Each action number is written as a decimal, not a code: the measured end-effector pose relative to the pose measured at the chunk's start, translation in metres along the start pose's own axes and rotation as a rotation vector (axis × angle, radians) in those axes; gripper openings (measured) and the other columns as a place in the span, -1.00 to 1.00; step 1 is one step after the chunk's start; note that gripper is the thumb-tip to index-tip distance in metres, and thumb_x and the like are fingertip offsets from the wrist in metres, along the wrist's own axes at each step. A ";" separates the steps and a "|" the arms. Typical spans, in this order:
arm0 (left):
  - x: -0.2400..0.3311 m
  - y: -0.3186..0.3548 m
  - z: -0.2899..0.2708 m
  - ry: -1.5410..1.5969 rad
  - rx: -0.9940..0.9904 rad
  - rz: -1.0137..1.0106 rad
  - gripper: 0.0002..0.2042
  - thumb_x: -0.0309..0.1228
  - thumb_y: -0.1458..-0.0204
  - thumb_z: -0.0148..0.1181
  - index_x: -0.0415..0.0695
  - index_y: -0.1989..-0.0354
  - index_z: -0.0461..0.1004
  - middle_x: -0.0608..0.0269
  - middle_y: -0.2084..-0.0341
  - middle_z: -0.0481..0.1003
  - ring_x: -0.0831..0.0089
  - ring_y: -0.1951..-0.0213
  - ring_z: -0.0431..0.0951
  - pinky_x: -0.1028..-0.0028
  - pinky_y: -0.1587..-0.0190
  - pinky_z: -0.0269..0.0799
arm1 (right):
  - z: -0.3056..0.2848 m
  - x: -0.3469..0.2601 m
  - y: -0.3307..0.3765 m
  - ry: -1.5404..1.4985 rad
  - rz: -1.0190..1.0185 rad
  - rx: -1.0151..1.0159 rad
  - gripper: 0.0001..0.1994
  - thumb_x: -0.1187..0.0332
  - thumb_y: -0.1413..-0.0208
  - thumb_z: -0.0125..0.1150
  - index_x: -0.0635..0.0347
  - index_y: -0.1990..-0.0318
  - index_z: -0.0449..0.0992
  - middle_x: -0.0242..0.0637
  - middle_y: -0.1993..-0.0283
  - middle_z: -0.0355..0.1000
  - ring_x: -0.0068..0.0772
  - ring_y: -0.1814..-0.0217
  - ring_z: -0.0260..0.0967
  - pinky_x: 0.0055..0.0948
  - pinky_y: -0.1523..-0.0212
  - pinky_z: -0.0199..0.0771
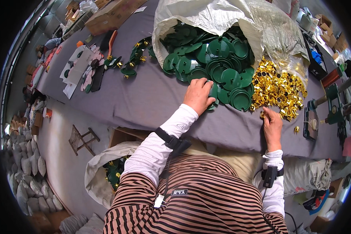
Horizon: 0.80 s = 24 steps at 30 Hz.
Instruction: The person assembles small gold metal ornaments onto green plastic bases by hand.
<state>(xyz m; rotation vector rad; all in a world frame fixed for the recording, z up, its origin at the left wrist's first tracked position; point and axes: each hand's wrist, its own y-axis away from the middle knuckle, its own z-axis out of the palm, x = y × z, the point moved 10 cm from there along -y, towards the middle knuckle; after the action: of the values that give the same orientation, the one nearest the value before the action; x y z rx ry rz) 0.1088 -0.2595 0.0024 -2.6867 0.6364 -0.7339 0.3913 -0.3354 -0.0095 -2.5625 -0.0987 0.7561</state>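
Green plastic discs (222, 72) spill in a heap from the mouth of a white woven sack (206, 11). At the front edge of that heap my left hand (199, 95) is closed, fingertips and thumb on a green disc (213, 93). Right of the discs lies a pile of shiny gold foil-like pieces with dark round centres (279, 87). My right hand (272, 124) is at the pile's near left edge, with thumb and finger pinched on a small gold piece (262, 114), mostly hidden by the fingers.
A grey cloth covers the table (144, 101). Joined green discs with gold pieces (136, 58) trail left of the sack, near a brush (112, 43) and a dark phone (97, 77). A green hand press (333, 103) stands at right. A low stool (82, 139) is on the floor.
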 end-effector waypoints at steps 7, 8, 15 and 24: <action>-0.048 -0.012 -0.003 0.297 -0.162 -0.372 -0.40 -0.32 0.33 0.49 -0.27 0.07 0.40 -0.01 0.22 0.48 0.20 0.19 0.52 0.33 0.10 0.44 | -0.001 0.002 -0.008 -0.107 0.043 -0.069 -0.87 0.57 -0.04 0.14 0.23 0.24 0.54 -0.20 0.34 0.50 -0.30 0.38 0.46 -0.46 0.31 0.45; -0.047 -0.007 -0.006 0.451 -0.144 -0.414 -0.44 -0.36 0.29 0.47 -0.30 0.08 0.39 0.05 0.26 0.50 0.27 0.22 0.53 0.38 0.12 0.45 | 0.001 0.022 -0.004 -0.304 0.232 -0.073 -0.87 0.57 -0.06 0.12 0.24 0.24 0.54 -0.27 0.34 0.50 -0.42 0.38 0.46 -0.51 0.33 0.46; 0.022 0.026 0.021 1.174 -0.180 -0.601 -0.65 -0.56 0.01 0.23 -0.25 0.04 0.30 0.34 0.35 0.52 0.74 0.45 0.42 0.71 0.49 0.29 | 0.022 -0.066 0.001 -1.002 0.317 -0.033 -0.86 0.61 -0.09 0.11 0.28 0.24 0.57 -0.33 0.27 0.51 -0.60 0.36 0.44 -0.61 0.35 0.50; 0.084 0.037 0.016 0.603 0.008 -0.132 -0.74 -0.57 0.00 0.18 -0.26 0.11 0.40 0.13 0.35 0.54 0.43 0.39 0.55 0.47 0.31 0.45 | 0.004 -0.093 0.006 -0.568 -0.029 0.162 -0.83 0.69 0.00 0.13 0.28 0.28 0.56 -0.23 0.30 0.52 -0.54 0.34 0.47 -0.56 0.32 0.50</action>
<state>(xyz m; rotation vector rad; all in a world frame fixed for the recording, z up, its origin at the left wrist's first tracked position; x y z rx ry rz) 0.1700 -0.3296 0.0101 -2.5019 0.5788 -1.6035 0.3100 -0.3569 0.0310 -2.1232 -0.2417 1.3967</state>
